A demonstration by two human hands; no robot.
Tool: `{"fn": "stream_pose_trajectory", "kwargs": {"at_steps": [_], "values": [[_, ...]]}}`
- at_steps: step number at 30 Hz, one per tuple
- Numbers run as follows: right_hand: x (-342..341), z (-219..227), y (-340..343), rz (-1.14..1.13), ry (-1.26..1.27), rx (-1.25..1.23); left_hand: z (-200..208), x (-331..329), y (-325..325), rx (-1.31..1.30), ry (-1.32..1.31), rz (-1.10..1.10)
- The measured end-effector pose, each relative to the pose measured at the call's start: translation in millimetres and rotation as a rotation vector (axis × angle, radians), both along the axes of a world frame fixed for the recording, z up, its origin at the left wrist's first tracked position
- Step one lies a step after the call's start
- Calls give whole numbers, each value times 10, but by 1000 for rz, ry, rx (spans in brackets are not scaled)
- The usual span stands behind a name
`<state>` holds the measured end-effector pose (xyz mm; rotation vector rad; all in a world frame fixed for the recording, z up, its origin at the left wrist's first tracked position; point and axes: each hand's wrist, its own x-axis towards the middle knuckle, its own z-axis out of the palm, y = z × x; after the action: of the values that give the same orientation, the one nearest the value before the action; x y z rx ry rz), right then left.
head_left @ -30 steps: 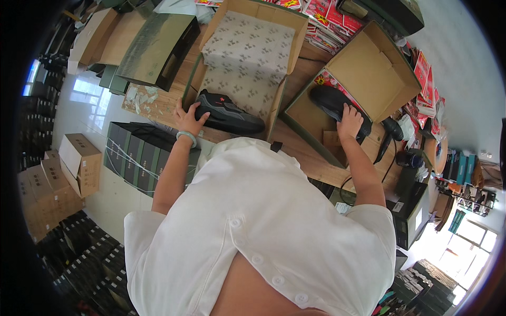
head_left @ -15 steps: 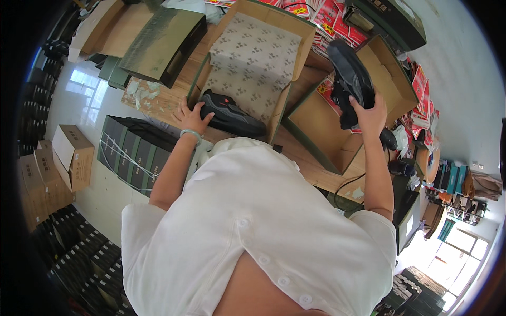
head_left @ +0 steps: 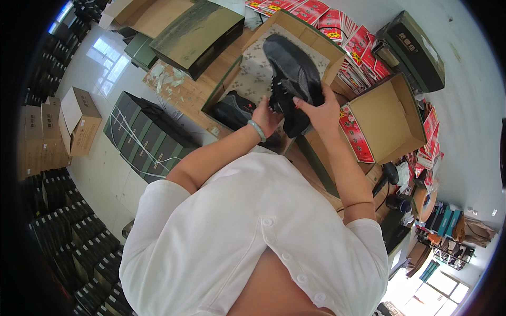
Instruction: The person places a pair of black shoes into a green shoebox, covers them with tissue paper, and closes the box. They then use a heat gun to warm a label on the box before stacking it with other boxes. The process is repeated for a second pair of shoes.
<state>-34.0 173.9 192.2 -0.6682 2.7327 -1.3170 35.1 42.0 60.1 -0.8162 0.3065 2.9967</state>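
A black sneaker (head_left: 296,71) is held over the patterned-paper-lined shoe box (head_left: 337,52), its toe pointing away from me. My right hand (head_left: 322,111) grips it near the heel, thumb on the upper and fingers round the side. On the laced side, my left hand (head_left: 267,117), with a pale bangle on the wrist, has its fingers against the shoe; some fingertips are hidden. Under my left hand, the matching black sneaker (head_left: 230,109) with a small red mark lies in the near end of the box, partly covered by my hand and wrist.
To the right sits an open box part (head_left: 395,118) with a red printed packet (head_left: 356,134) by it. Red packets (head_left: 337,26) pile up behind. A closed green box (head_left: 197,37) stands at the table's left; strapped boxes (head_left: 150,137) are on the floor.
My right hand has brought its sneaker left from beside the open box part to over the lined box. My left hand has left the lying sneaker and moved right onto the held one.
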Motion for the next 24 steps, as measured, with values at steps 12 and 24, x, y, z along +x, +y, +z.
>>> {"fn": "stream_pose_trajectory", "kwargs": {"at_steps": [12, 24], "values": [[-227, -721, -97, 282, 145, 368, -853, -124, -169, -296, -387, -190], [-461, -1403, -678, 253, 103, 602, -834, -294, -527, 2513, 77, 1766]]}}
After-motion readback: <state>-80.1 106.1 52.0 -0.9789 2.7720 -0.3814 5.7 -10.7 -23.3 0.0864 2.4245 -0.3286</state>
